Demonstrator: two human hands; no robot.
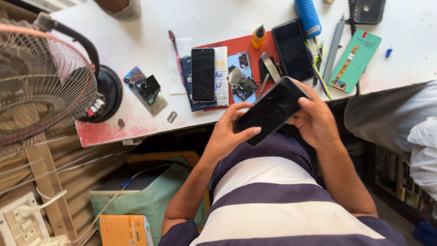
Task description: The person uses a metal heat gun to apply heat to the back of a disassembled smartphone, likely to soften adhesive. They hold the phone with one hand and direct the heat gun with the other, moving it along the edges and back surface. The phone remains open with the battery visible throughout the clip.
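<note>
Both my hands hold a black smartphone [271, 109] with a cracked screen, tilted, just below the table edge and above my lap. My left hand [230, 132] grips its lower left end, thumb across the glass. My right hand [314, 119] holds the upper right end. On the white table [136, 41] beyond lie another black phone [203, 74], a larger dark phone [292, 50] on a red mat [246, 45], and an opened phone body with bare parts [242, 78].
A wire-caged fan [41, 77] with a black base stands at the left. A green phone panel [355, 59], a blue cylinder [307, 17], tweezers and small tools lie at the right. Another person's leg [387, 114] is at the right. An orange box [124, 230] and a socket strip [20, 223] sit below.
</note>
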